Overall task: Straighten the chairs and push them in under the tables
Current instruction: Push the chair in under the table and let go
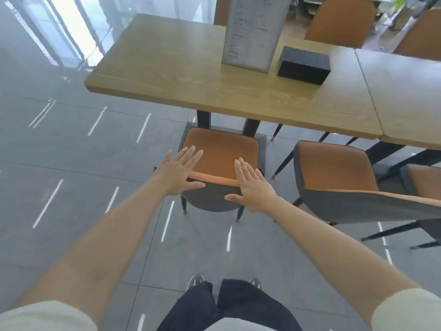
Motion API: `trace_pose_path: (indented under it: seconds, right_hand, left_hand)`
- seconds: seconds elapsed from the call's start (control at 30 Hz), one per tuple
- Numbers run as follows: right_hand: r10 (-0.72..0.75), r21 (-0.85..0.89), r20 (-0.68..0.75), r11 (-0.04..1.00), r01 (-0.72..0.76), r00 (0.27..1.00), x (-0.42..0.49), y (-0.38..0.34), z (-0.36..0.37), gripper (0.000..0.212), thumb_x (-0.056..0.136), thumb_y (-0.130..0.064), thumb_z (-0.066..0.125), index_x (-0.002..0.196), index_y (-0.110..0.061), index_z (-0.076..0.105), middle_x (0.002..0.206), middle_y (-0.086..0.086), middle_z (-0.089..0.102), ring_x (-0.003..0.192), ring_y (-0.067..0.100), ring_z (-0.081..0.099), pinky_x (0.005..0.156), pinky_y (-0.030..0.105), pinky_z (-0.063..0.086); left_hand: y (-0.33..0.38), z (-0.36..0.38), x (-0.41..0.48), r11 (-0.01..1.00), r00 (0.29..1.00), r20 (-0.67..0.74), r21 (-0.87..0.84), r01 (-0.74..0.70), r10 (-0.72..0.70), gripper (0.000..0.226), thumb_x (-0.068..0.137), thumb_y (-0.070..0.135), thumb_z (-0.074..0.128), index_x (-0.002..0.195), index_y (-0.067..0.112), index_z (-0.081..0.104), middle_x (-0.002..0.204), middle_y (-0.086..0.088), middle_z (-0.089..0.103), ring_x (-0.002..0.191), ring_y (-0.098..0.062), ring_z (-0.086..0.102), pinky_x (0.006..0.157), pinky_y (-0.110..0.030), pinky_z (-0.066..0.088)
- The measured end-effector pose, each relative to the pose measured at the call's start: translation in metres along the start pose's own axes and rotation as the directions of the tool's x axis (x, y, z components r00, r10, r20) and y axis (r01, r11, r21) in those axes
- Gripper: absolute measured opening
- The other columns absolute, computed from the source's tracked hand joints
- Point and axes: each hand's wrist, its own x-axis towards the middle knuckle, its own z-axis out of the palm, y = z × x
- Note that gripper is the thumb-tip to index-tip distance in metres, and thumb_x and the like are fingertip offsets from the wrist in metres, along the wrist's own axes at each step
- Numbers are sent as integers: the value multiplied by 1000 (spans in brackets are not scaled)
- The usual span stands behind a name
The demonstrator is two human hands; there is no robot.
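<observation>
The person stretches both arms forward and down, elbows nearly straight, forearms (107,235) bare below pale sleeves (43,316). The left hand (177,174) is flat, palm down, its fingers straight and slightly spread, its thumb pointing in toward the right hand (253,189). The right hand is held the same way, fingers straight and closer together, thumb stretched toward the left hand, and sits a little nearer the body.
</observation>
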Motion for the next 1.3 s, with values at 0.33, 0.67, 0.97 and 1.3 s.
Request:
trace_pose_path:
  seconds: [0.33,0.67,0.97,1.3]
  right_hand:
    - [71,-40,1,997,-71,997,22,3,11,50,85,0,47,132,-14,35,109,13,60,91,35,60,75,45,53]
    - [37,-61,-24,997,-38,999,0,27,10,28,82,6,42,107,-5,48,91,16,61,73,30,51,61,35,38]
    - [53,-81,-44,995,-56,998,-8,34,11,30,82,9,39,107,-7,47,85,14,56,71,30,50,51,30,30]
    - [25,0,-113,1000,-25,993,12,29,17,35,84,5,45,114,-12,50,105,11,62,91,32,61,76,42,52]
  left_hand:
    - [-15,23,20,999,998,52,-7,-45,45,63,85,35,61,141,29,32,140,-2,47,128,-23,45,104,-42,35]
    - [14,29,24,990,990,32,-25,-138,139,40,83,16,53,122,22,48,111,-3,60,100,-26,58,78,-36,44]
    - [23,28,29,990,989,32,-11,-141,141,45,84,13,53,127,22,45,118,-3,59,107,-27,56,86,-38,44]
    - [8,21,36,991,991,9,17,-131,130,44,85,10,51,127,21,46,118,-5,60,105,-27,57,87,-39,44]
